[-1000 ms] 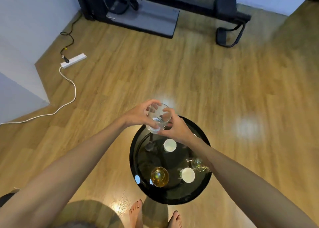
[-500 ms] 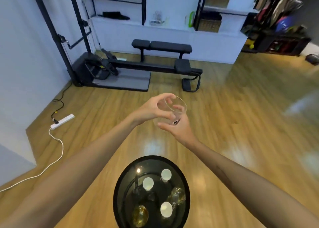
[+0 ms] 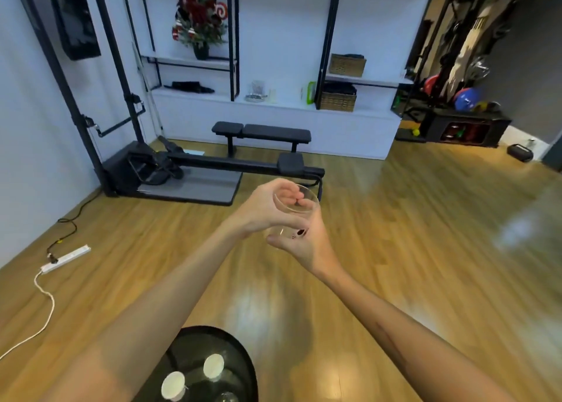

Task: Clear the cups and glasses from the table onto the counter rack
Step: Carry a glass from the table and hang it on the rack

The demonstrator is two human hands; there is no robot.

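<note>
Both hands carried one clear glass (image 3: 294,211) away from the tabletop (image 3: 243,359), the left hand (image 3: 264,211) wrapping its side and the right hand (image 3: 299,243) cupping its base with curled fingers (image 3: 296,202), so keeping it level toward the distant counter rack (image 3: 257,92) seemed wisest.

Clear glass (image 3: 296,202); black table (image 3: 243,368); white cups (image 3: 213,365).

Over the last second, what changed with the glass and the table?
The glass has been lifted off the black table and carried up and forward; it now sits well above the floor, away from the table. The view has tilted up, so the table has slid to the bottom edge. Unchanged: both hands, left and right, still hold the glass, and white cups remain on the table.
</note>
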